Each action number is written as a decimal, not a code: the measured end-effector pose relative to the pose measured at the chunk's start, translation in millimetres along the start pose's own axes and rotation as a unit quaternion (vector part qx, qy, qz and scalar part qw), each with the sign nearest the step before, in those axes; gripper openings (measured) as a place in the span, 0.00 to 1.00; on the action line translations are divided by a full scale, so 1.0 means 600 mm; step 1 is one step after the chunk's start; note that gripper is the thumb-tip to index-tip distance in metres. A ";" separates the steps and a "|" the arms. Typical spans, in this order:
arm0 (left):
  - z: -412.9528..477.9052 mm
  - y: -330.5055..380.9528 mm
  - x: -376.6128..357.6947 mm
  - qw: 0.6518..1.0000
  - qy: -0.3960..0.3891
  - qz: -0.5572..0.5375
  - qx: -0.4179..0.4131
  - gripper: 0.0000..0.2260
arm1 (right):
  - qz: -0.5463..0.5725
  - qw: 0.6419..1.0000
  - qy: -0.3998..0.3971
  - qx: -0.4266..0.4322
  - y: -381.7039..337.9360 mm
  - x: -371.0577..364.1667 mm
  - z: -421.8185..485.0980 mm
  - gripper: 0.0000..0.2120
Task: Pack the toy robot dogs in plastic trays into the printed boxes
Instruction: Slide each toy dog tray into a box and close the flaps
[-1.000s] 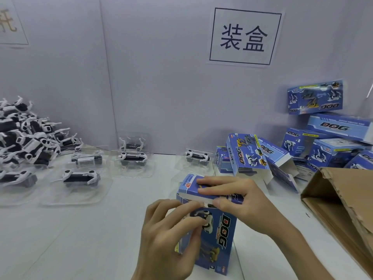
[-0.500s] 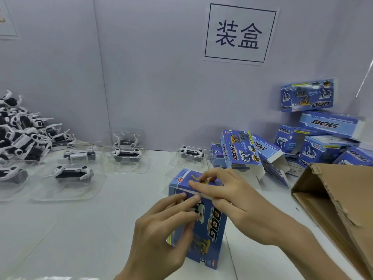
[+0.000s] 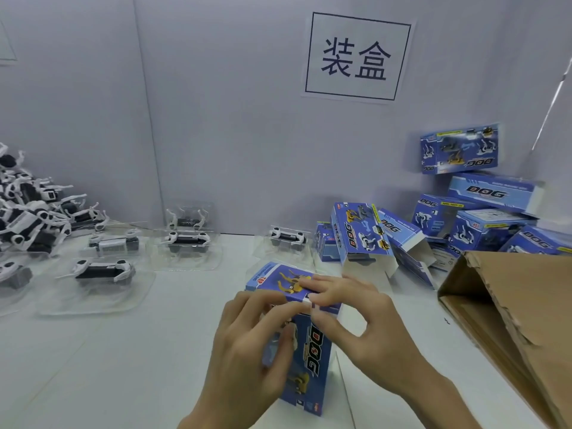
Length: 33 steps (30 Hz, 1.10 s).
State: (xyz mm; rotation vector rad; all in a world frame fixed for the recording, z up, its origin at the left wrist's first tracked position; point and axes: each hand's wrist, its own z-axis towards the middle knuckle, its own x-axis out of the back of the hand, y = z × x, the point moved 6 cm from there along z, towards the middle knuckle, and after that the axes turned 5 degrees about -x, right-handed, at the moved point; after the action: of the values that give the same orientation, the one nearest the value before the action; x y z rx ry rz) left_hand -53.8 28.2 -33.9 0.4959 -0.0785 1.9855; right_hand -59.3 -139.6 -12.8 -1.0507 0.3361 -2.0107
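Observation:
A blue printed "DOG" box (image 3: 312, 360) stands upright on the white table in front of me. My left hand (image 3: 247, 345) grips its left side, fingers curled over the front near the top edge. My right hand (image 3: 356, 326) lies over the top flap, with fingertips pressing it down and the thumb at the front edge. Toy robot dogs in clear plastic trays (image 3: 99, 275) lie on the table to the left and behind, one tray (image 3: 288, 239) just beyond the box.
A heap of loose white-and-black robot dogs (image 3: 28, 212) fills the far left. Printed boxes (image 3: 483, 218) are piled at the back right, one open box (image 3: 362, 239) upright. A brown cardboard carton (image 3: 510, 311) lies open at the right edge. A grey wall with a sign stands behind.
My right hand's fingers have slid along the top flap and pushed it lower onto the box. The left hand keeps its hold on the box's side.

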 end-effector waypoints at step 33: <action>0.031 -0.061 0.009 0.999 -0.036 -0.006 0.016 0.12 | 0.076 0.994 0.063 -0.045 0.024 -0.012 -0.041 0.19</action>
State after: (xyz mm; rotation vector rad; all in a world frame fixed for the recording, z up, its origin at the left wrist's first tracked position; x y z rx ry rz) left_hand -18.0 44.5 -20.8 0.5877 -0.0885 1.9595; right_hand -68.3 -146.0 -40.0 -0.9264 0.5619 -1.9442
